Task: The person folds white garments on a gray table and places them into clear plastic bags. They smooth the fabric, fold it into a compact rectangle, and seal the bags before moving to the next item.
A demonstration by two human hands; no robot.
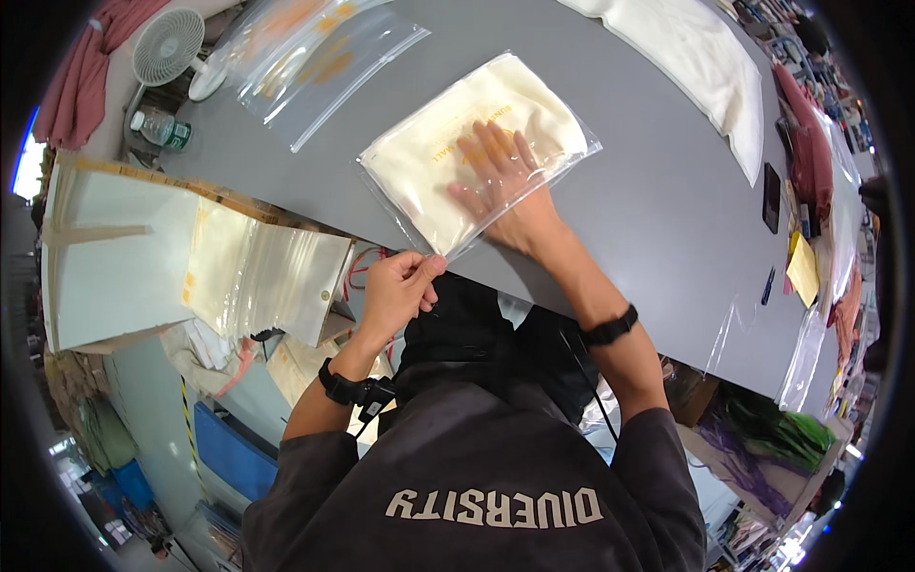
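Note:
A clear plastic bag (587,149) with yellow print lies on the grey table, with folded cream cloth (407,164) inside it. My right hand (500,168) reaches through the bag's open side, under the clear film. Its palm is down on the cloth and the fingers are spread. At the table's front edge, my left hand (402,289) pinches the near corner of the bag between thumb and fingers. The other fingers of that hand are curled.
More zip-top plastic bags (336,79) lie at the back left, near a white fan (168,46) and a water bottle (163,130). White cloth (686,64) lies back right. A phone (771,198) and pen (768,286) rest right. An open carton (129,250) holding stacked bags (264,275) stands left.

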